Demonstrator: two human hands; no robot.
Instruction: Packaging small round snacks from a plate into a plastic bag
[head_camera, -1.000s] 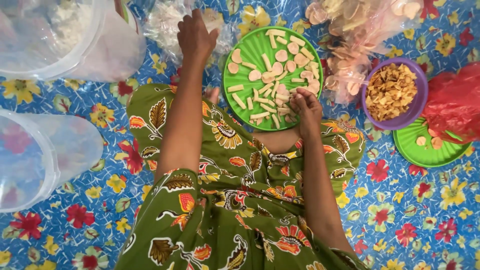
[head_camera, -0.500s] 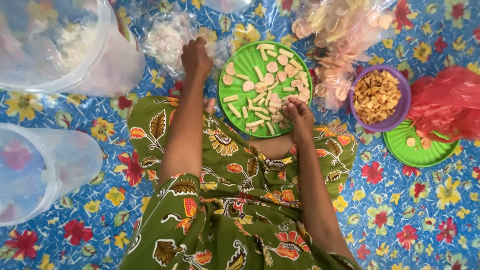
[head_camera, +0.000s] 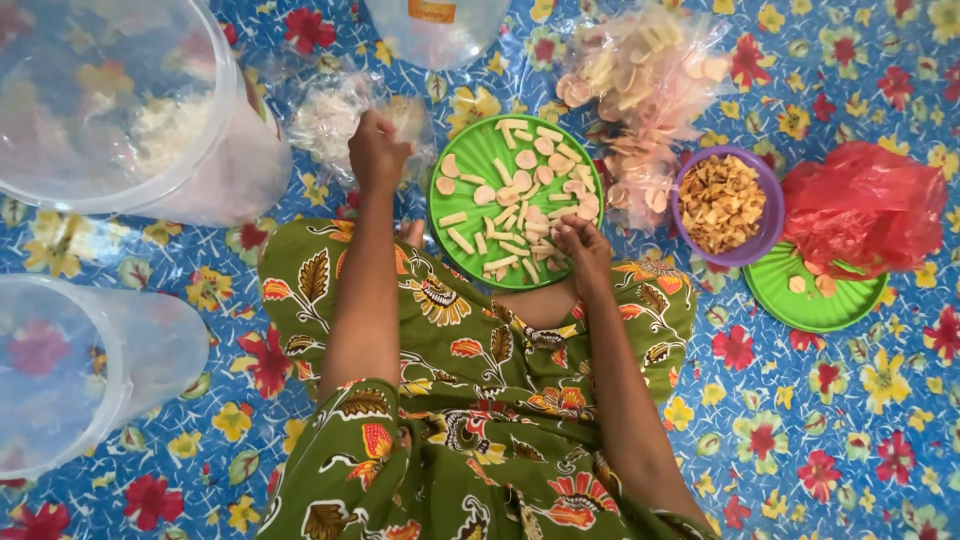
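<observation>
While the lap in the green floral-print cloth fills the near part of the view, the work sits just past the knees. Right hand rests on the near-right rim of the round green plastic plate, fingers curled together & tips pinched on what looks like one of the pale raw cracker pieces; which piece exactly, can't tell. Judging by that, the step in hand is sorting or picking pieces off the plate w/ the right hand.

Left hand is farther out, left of the plate, fingers bunched on the clear crinkled plastic bag of whitish bits, gripping its edge, approx. Next move likely calls for a steady pinch & a lift clear of the neighbours, plus the bag mouth held open.

Stick-shaped pieces lie flat, long axes mixed, most running near-left to far-right; the round ones have no clear axis.

Farther right: purple plastic bowl of golden chips, then a red plastic bag.
</observation>
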